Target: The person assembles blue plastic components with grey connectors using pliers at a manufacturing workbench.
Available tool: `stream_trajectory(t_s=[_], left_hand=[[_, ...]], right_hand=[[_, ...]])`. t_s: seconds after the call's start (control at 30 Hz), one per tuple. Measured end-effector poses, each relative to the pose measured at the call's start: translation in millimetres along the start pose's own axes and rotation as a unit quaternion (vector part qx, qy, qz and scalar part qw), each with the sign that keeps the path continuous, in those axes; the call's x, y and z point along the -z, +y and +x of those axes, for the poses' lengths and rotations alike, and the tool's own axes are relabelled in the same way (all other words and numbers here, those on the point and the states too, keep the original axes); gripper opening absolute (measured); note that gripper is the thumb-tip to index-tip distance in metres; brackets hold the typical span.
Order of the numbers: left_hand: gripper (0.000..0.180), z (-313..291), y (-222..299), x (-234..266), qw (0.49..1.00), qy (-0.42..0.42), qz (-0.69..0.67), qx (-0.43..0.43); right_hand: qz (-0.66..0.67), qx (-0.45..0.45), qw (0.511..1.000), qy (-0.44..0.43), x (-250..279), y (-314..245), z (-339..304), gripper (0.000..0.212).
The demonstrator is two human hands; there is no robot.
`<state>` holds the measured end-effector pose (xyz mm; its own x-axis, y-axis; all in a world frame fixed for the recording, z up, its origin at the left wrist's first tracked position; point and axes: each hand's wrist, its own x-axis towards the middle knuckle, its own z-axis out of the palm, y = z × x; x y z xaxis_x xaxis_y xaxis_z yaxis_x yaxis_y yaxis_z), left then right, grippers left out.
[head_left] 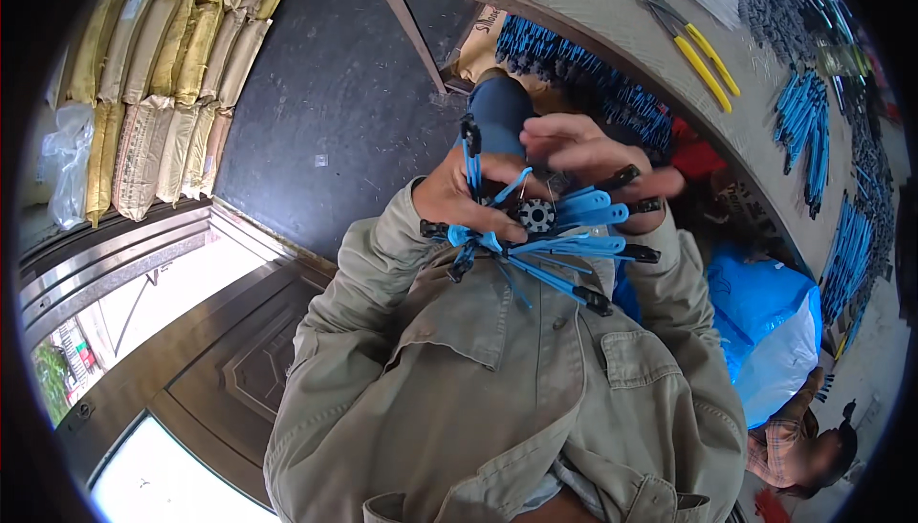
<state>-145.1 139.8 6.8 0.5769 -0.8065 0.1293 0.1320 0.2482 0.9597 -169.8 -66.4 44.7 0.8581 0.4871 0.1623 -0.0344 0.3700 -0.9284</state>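
My left hand [470, 200] is closed around a bundle of light blue plastic arms with black tips [550, 274]. The arms fan out from a round black hub [536, 216] with a ring of small pale notches. The hub shows beside my left thumb. My right hand [593, 155] is just to the right, above the blue arms, its fingers stretched out and somewhat blurred by motion. A thin wire-like line stands near the hub, below the right fingers; what it belongs to I cannot make out.
A workbench [574, 2] curves along the far right, bearing yellow-handled pliers [703, 59], bundled blue pieces [805, 126] and piles of grey parts [765, 7]. Stacked sacks [158, 74] line the far left. A blue-and-white bag [770, 332] and another person [798, 446] are at right.
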Motion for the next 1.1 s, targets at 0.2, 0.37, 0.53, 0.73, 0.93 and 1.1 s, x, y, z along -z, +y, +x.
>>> stream_trajectory(t_s=[0.2,0.37,0.53,0.73,0.93,1.1], left_hand=[[0.039,-5,5,-18,0.998,0.058,-0.024,-0.028],[0.036,-8,15,-35,0.989,0.135,-0.034,0.045],[0.029,-8,10,-35,0.986,0.168,0.003,-0.015],[0.024,-6,15,-25,0.993,0.106,0.053,-0.011],[0.022,-6,18,-18,0.997,0.069,0.032,0.016],[0.024,-7,20,-16,0.996,0.054,0.056,0.031]], right_hand=[[0.030,0.005,0.986,0.163,-17,28,-34,0.052],[-0.006,-0.090,0.987,0.136,-23,9,-40,0.046],[-0.028,-0.209,0.972,0.104,-20,-10,-34,0.037],[-0.058,-0.172,0.973,0.141,-25,-12,-30,0.020],[-0.077,-0.151,0.974,0.150,-33,-12,-26,0.018],[-0.063,-0.126,0.974,0.179,-39,-7,-27,0.017]])
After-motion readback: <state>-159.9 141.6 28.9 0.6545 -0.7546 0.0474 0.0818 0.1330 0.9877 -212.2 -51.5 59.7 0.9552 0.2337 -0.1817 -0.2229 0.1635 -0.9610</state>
